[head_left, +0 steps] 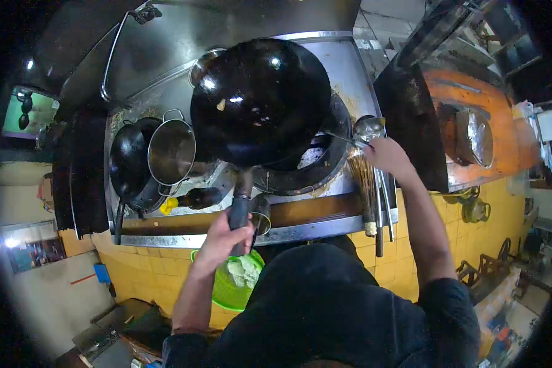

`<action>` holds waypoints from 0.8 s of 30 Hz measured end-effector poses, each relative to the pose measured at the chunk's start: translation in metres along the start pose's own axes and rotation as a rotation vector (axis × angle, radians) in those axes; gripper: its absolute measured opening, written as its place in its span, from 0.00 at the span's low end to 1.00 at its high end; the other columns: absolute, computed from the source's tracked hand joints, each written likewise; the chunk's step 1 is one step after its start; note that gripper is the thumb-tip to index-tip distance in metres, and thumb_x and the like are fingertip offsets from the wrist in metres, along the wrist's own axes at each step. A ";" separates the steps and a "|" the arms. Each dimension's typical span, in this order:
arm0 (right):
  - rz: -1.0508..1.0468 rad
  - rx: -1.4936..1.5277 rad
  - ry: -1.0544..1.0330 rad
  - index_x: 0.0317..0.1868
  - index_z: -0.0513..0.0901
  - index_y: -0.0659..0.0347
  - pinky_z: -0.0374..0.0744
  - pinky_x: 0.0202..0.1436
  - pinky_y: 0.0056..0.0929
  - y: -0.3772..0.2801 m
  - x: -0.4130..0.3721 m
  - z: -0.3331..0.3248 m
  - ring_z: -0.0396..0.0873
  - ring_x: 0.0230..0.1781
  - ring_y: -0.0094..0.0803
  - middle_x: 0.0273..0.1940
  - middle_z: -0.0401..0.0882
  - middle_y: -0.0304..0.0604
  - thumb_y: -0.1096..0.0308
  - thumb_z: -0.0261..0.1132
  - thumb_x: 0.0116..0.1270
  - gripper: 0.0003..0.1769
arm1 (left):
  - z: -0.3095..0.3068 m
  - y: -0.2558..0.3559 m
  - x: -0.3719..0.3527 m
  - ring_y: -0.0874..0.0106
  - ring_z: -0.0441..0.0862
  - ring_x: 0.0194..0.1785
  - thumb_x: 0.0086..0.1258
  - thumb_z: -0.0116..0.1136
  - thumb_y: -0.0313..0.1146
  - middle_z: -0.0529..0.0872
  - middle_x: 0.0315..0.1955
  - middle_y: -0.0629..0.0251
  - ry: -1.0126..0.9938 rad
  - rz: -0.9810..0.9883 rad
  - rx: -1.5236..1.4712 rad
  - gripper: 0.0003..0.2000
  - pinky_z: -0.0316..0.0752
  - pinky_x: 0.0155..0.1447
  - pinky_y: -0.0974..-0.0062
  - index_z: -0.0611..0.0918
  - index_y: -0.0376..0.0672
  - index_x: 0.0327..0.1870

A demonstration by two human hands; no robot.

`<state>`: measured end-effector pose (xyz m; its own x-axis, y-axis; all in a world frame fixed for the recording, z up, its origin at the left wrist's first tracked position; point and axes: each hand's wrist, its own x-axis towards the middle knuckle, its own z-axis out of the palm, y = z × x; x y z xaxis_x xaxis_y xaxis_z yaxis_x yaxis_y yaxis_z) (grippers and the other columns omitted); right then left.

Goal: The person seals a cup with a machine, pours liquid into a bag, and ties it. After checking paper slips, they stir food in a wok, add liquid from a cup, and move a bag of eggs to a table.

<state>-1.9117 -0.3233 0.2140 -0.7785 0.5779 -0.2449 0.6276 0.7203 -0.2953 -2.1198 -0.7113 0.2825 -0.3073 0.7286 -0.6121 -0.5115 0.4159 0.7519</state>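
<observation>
My left hand (221, 239) is closed around the dark handle of a large black wok (270, 92), raised and tilted above the stove. A few small scraps stick to the wok's shiny surface. Beneath it, the round burner (337, 122) is partly covered. In my right hand (387, 158) is a thin metal tool (343, 137) that points left over the burner; its kind does not show clearly. Close to this hand lie a ladle (368, 126) and a bamboo brush (365, 190).
At left stand a steel pot (173, 150), a second wok (127, 159) and a dark bottle with a yellow cap (168, 205). A green basket (224, 291) holding something pale is below the counter edge. An orange surface (472, 110) carries a foil-lined container (474, 138).
</observation>
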 end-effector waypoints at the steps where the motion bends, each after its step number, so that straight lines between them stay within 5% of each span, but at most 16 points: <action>1: 0.006 -0.039 -0.082 0.34 0.84 0.65 0.80 0.46 0.49 -0.019 0.025 0.006 0.82 0.41 0.56 0.36 0.83 0.60 0.59 0.55 0.64 0.17 | -0.006 0.012 -0.001 0.76 0.77 0.22 0.62 0.61 0.25 0.78 0.24 0.66 0.018 0.008 0.023 0.15 0.76 0.28 0.76 0.70 0.38 0.47; 6: -0.047 -0.229 -0.427 0.46 0.87 0.57 0.81 0.53 0.44 -0.101 0.118 0.048 0.83 0.51 0.46 0.50 0.84 0.52 0.66 0.58 0.59 0.17 | -0.023 0.042 -0.004 0.75 0.78 0.23 0.62 0.61 0.24 0.78 0.25 0.65 0.007 0.070 0.013 0.17 0.75 0.27 0.76 0.69 0.38 0.49; 13: -0.229 -0.232 -0.575 0.43 0.87 0.58 0.83 0.50 0.40 -0.153 0.159 0.126 0.84 0.49 0.46 0.45 0.86 0.51 0.63 0.61 0.58 0.15 | -0.022 0.038 -0.008 0.75 0.78 0.25 0.62 0.62 0.25 0.78 0.25 0.66 0.059 0.068 0.003 0.17 0.76 0.31 0.76 0.70 0.37 0.49; 16: 0.134 -0.100 -0.297 0.49 0.86 0.55 0.81 0.53 0.43 -0.136 0.163 0.118 0.83 0.52 0.45 0.50 0.84 0.49 0.61 0.59 0.64 0.17 | -0.027 0.020 -0.005 0.75 0.78 0.25 0.60 0.61 0.23 0.79 0.26 0.66 0.046 0.053 0.004 0.16 0.76 0.31 0.76 0.71 0.37 0.48; 19: 0.296 0.084 0.196 0.36 0.85 0.61 0.82 0.45 0.49 -0.106 0.118 0.042 0.84 0.44 0.53 0.41 0.84 0.58 0.55 0.54 0.69 0.19 | -0.029 0.009 -0.006 0.75 0.78 0.26 0.60 0.59 0.21 0.79 0.25 0.65 0.015 0.041 -0.011 0.16 0.76 0.31 0.76 0.70 0.37 0.48; 20: 0.224 -0.074 0.162 0.35 0.84 0.62 0.81 0.48 0.51 -0.058 0.121 0.054 0.83 0.43 0.53 0.40 0.84 0.59 0.52 0.52 0.71 0.23 | -0.033 0.001 -0.003 0.75 0.78 0.26 0.60 0.59 0.21 0.78 0.25 0.65 -0.018 0.075 -0.004 0.16 0.76 0.31 0.76 0.69 0.38 0.48; 22: 0.329 0.063 0.282 0.40 0.82 0.63 0.77 0.44 0.55 -0.031 0.060 0.006 0.80 0.41 0.61 0.37 0.82 0.63 0.55 0.51 0.71 0.20 | -0.034 -0.011 0.002 0.76 0.78 0.26 0.61 0.58 0.21 0.78 0.25 0.66 -0.075 0.070 -0.019 0.14 0.76 0.31 0.76 0.69 0.39 0.47; 24: 0.383 0.069 0.383 0.34 0.80 0.64 0.77 0.42 0.55 0.009 0.004 -0.001 0.80 0.39 0.61 0.34 0.81 0.63 0.56 0.54 0.70 0.18 | -0.035 -0.040 0.012 0.74 0.78 0.25 0.64 0.61 0.24 0.79 0.26 0.65 -0.065 0.041 0.024 0.16 0.76 0.29 0.74 0.70 0.38 0.50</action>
<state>-1.9093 -0.3134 0.2115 -0.4326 0.9016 0.0031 0.8555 0.4116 -0.3140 -2.1314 -0.7379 0.2367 -0.2747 0.7783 -0.5646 -0.4804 0.3976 0.7818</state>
